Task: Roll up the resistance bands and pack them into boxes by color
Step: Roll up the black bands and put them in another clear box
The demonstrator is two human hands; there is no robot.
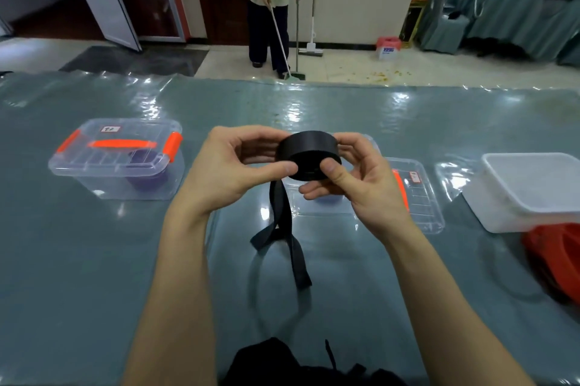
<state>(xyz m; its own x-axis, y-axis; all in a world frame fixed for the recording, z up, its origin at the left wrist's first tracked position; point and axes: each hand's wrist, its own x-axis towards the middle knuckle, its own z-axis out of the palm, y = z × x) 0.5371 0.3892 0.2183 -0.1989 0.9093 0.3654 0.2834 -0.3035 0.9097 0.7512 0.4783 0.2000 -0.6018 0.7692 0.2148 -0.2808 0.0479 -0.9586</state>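
A black resistance band (309, 154), mostly wound into a thick roll, is held above the table between both hands. My left hand (232, 165) pinches the roll's left side with thumb and fingers. My right hand (354, 178) grips its right side, thumb on the front. The band's loose tail (290, 241) hangs down and ends near the table. A lidded clear box (116, 159) with orange clips holds a purple roll at the left. Behind my right hand lies an open clear box (420, 197) with something purple in it, partly hidden.
A white plastic tub (530, 191) stands at the right, with red bands (555, 260) in front of it at the table's right edge. A dark pile (282, 363) lies at the near edge. The table has a shiny plastic cover. Beyond it a person sweeps the floor.
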